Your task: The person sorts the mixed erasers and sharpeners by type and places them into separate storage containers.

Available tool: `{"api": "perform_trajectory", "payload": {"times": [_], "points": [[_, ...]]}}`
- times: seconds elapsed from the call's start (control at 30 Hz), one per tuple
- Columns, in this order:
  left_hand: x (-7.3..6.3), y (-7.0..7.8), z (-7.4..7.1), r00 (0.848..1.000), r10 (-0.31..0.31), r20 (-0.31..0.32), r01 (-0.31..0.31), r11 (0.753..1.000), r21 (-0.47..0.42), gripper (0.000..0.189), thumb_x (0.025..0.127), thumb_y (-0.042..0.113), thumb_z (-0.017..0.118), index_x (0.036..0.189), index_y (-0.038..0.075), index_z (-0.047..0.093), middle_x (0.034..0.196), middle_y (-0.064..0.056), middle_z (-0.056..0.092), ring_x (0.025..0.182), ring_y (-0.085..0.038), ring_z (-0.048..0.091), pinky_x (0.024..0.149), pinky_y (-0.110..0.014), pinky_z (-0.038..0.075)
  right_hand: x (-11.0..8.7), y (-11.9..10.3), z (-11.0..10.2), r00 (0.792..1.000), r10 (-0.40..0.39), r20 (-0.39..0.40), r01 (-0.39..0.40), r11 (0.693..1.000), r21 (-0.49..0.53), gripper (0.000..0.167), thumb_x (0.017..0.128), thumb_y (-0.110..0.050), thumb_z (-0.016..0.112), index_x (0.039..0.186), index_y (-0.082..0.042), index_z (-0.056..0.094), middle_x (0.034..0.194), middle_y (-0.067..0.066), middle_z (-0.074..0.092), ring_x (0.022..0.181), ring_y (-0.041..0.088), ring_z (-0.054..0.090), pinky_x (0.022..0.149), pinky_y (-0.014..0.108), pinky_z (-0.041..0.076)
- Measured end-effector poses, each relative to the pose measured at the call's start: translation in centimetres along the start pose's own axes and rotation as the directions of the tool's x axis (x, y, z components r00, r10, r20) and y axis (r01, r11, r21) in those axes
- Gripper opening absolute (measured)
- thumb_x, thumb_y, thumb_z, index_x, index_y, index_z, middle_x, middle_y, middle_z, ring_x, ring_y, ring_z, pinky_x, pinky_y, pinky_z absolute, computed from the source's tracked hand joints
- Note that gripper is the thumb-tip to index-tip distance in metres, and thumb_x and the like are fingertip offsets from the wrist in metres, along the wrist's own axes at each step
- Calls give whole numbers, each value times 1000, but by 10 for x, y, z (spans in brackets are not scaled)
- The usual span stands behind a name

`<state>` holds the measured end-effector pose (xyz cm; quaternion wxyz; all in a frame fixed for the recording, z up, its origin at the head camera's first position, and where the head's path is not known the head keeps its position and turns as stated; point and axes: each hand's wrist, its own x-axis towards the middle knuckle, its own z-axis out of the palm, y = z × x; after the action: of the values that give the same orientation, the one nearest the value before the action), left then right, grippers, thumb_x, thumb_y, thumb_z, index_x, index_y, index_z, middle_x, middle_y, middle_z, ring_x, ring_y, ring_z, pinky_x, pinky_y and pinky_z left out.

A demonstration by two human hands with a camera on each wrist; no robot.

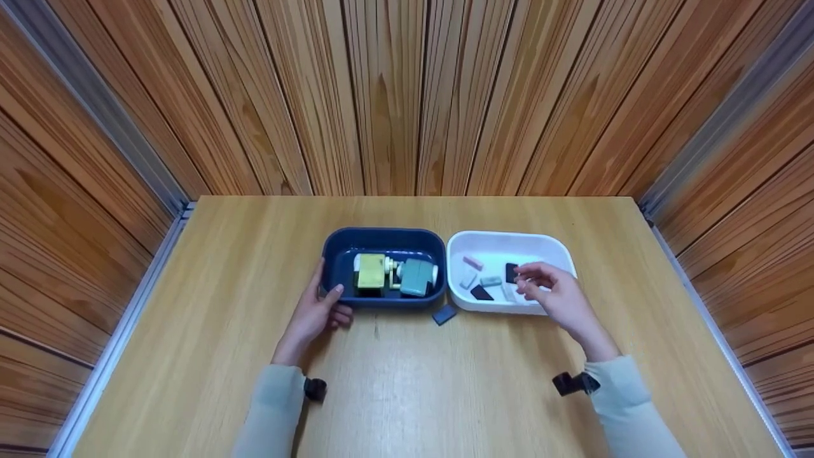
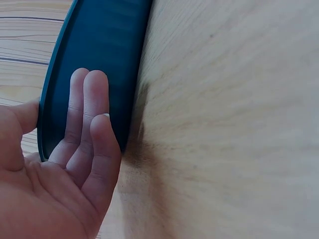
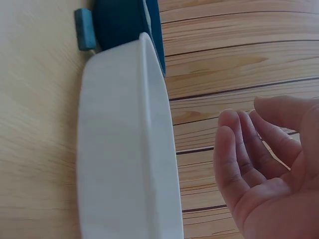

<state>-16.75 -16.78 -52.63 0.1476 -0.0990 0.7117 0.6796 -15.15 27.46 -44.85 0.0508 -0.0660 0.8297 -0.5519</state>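
My left hand (image 1: pixel 316 313) holds the front left corner of a dark blue tub (image 1: pixel 385 304), its thumb over the rim and its index finger along the outer side. In the left wrist view the other fingers (image 2: pixel 94 102) lie before the tub's wall. Inside the tub are a yellow box-shaped piece (image 1: pixel 371 271), a teal box-shaped piece (image 1: pixel 415 278) and small pale parts. Over the right side of a white tub (image 1: pixel 467 305) hovers my right hand (image 1: pixel 556 296), fingers loosely bent, nothing visible in them. Beneath it lie a black piece (image 1: pixel 510 273) and several small blocks.
A small blue block (image 1: pixel 444 314) lies on the wooden table (image 1: pixel 407 381) in front of where the two tubs meet. Within the white tub are a pink block (image 1: pixel 473 262), a grey-blue block (image 1: pixel 491 281) and a dark piece (image 1: pixel 481 293). Wood-panelled walls (image 1: pixel 394 95) enclose the table.
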Motion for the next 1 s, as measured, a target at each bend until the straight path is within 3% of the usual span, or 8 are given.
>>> {"api": "perform_trajectory", "payload": {"times": [0.27, 0.47, 0.77, 1.0], "points": [[2, -2, 0, 1000, 1, 9, -1, 1000, -17, 69, 105, 32, 52, 156, 51, 9, 92, -21, 70, 80, -35, 70, 69, -36, 55, -21, 16, 10, 1000, -3, 11, 3, 999, -52, 26, 96, -16, 68, 120, -5, 66, 109, 13, 65, 100, 26, 60, 82, 26, 53], [2, -1, 0, 1000, -3, 2, 3, 1000, -24, 68, 106, 29, 50, 156, 50, 9, 91, -22, 69, 79, -35, 70, 69, -36, 55, -32, 23, 19, 999, -2, 40, 2, 1000, -8, 28, 96, -13, 68, 119, 1, 65, 109, 19, 65, 96, 25, 62, 81, 28, 54], [2, 1, 0, 1000, -12, -6, 12, 1000, -6, 69, 105, 32, 51, 156, 51, 9, 93, -21, 70, 80, -34, 70, 70, -38, 55, -41, 33, 35, 997, -2, 71, 2, 1000, -5, 28, 95, -11, 69, 120, 1, 65, 111, 19, 66, 98, 22, 63, 83, 28, 52], [2, 0, 0, 1000, -4, -6, 4, 1000, -11, 69, 105, 31, 51, 156, 50, 9, 92, -21, 70, 80, -34, 70, 70, -37, 55, -43, 37, 53, 994, 1, 112, 0, 1000, -9, 28, 95, -10, 68, 121, 0, 65, 116, 16, 66, 105, 27, 62, 88, 27, 51]]}}
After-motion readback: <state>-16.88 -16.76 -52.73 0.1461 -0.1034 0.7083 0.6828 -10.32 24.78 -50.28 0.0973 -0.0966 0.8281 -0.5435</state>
